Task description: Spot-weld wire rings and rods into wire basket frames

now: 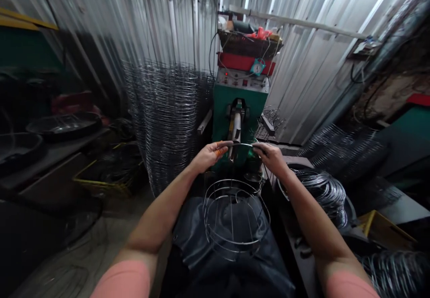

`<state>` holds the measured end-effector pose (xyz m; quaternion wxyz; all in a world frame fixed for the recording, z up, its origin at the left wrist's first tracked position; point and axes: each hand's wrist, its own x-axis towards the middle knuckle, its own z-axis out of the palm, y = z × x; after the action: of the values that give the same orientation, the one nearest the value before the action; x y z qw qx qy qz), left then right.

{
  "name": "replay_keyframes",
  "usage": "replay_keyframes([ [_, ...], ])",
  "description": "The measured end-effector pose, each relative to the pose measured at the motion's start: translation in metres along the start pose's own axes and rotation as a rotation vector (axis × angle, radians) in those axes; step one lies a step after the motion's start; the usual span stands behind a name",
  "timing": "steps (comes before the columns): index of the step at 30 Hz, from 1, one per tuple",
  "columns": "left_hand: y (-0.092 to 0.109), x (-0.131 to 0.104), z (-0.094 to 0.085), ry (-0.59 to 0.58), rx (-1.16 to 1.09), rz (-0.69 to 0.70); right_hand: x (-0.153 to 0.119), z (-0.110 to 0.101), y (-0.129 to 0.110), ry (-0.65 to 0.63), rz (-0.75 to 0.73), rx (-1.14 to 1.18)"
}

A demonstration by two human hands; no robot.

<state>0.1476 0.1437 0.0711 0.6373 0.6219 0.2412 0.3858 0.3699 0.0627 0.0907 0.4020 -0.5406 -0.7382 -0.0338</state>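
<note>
Metal wire [247, 144] is pinched in narrow grips by the left hand [208, 157] and right hand [270, 157] before the green machine [221, 110]; nearer than the machine, a round frame [239, 243] is seen over a dark covering [192, 226].

I'm gripping a smooth, gleaming metal piece [246, 144], while a shiny metal wire frame [232, 224] is resting between the edges of a creased, leathery-looking, faintly glossy lap covering [193, 217].

Short salmon-pink sleeves [125, 276], dark apron [231, 276], orange finger bands [221, 151].
</note>
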Motion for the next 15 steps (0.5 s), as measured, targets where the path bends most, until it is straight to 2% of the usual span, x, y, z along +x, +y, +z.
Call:
replay_keyframes([
  [3,-0.019,0.025,-0.004,-0.021,0.098,-0.251,-0.01,0.023,0.045,-0.013,0.125,0.072],
  [6,-0.051,0.031,-0.006,-0.042,0.407,-0.387,-0.034,0.061,0.078,-0.119,0.251,0.064],
  [8,-0.072,0.028,-0.006,-0.046,0.59,-0.38,-0.05,0.083,0.088,-0.201,0.29,0.017],
  [10,-0.087,0.025,-0.007,-0.033,0.683,-0.337,-0.059,0.096,0.092,-0.273,0.295,-0.055],
  [15,-0.104,0.025,-0.012,-0.06,0.856,-0.154,-0.058,0.103,0.087,-0.456,0.273,-0.362],
])
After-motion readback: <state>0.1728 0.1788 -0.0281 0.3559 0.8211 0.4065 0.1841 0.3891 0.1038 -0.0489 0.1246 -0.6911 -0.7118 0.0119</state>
